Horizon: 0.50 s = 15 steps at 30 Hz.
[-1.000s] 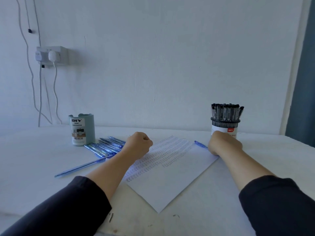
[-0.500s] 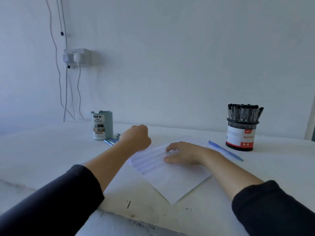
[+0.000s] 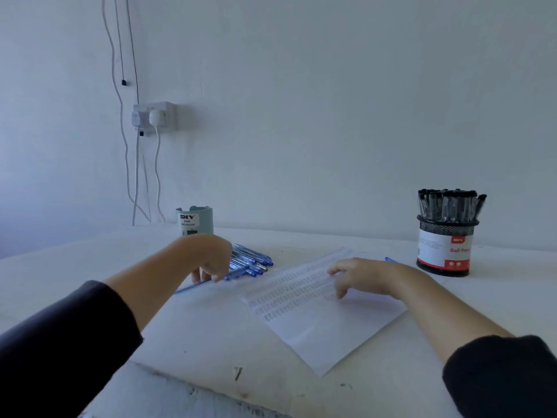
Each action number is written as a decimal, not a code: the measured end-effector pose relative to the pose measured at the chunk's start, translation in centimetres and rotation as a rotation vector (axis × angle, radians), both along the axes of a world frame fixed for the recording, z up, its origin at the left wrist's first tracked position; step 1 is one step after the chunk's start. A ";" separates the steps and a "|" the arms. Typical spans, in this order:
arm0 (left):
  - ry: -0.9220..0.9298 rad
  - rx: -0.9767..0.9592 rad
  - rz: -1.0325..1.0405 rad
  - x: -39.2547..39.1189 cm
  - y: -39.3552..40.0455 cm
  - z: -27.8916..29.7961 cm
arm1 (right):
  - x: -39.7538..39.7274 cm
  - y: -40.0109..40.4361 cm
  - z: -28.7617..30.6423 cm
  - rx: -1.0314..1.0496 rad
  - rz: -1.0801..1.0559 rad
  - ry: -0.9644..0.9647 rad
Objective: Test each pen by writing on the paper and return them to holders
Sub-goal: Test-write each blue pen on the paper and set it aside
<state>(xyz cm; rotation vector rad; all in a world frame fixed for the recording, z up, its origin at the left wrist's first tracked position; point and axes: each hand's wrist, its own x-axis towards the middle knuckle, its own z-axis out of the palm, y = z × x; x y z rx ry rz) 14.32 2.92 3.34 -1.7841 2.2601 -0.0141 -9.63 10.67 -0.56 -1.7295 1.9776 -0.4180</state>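
My left hand (image 3: 211, 260) has dropped from a raised fist to pinch a blue pen (image 3: 193, 286) beside the loose blue pens (image 3: 250, 260); my right hand (image 3: 361, 277) rests relaxed on the paper (image 3: 316, 321). The teal organizer (image 3: 194, 220) shows no contents; the mesh holder (image 3: 444, 245) brims with black pens (image 3: 449, 205).

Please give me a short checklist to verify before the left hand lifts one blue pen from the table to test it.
1. Left hand reaches the blue pens: ok, fingers at the pile.
2. One pen gripped alone: cannot tell, fingers hide it.
3. Right hand steadies the paper: ok, fingers rest on it.
4. Blank writing space on paper: ok, near part unmarked.
5. Teal holder upright and reachable: ok.
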 end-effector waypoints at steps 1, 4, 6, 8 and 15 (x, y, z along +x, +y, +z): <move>0.069 -0.039 -0.012 -0.5 -0.2 0.4 | -0.1 0.0 0.1 -0.002 0.008 0.024; 0.388 -0.267 -0.078 -2.6 -1.1 1.5 | -0.2 0.3 0.3 -0.036 -0.019 0.036; 0.630 -0.433 -0.144 -4.8 -1.8 1.7 | -0.4 0.4 0.2 -0.066 -0.055 0.029; 0.861 -0.517 -0.210 -7.4 -2.0 0.9 | -0.5 0.5 0.0 -0.077 -0.060 0.029; 0.933 -0.557 -0.234 -10.1 -1.8 -5.3 | -0.4 0.1 -0.2 -0.099 -0.079 -0.075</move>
